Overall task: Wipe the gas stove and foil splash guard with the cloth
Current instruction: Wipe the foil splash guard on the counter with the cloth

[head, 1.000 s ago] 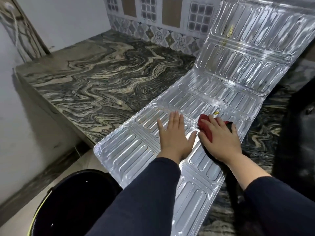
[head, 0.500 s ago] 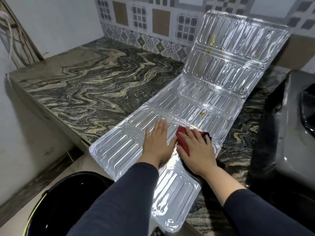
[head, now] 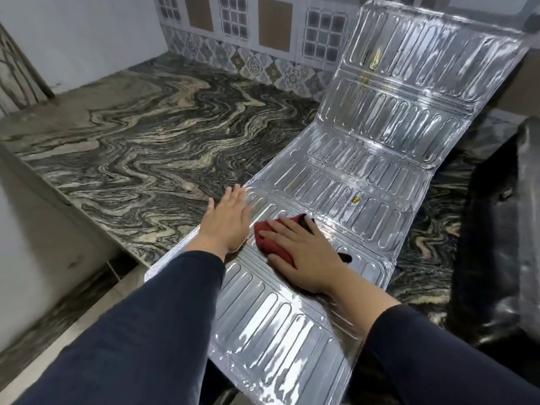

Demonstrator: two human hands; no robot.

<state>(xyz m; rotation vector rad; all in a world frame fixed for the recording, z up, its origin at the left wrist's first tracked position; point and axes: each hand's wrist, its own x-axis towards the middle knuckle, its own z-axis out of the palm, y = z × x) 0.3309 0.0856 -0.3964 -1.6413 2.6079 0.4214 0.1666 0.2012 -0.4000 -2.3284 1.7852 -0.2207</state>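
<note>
— Pinning the foil splash guard (head: 365, 171) on the counter (head: 146, 127) is done at nine o'clock by the flat, open left hand (head: 226, 222). Thin, crease-prone: best pressed, not gripped, it is judged.
— At three, the cloth (head: 270, 241) is covered by the flat right hand (head: 305, 258). The left hand is shifted outward since earlier.

Swirled marble counter (head: 140, 147) meets patterned tile backsplash (head: 251, 33) and white wall (head: 87, 30).

2 hands (head: 226, 222) (head: 304, 255), 1 cloth (head: 270, 244), 1 foil splash guard (head: 380, 135).
</note>
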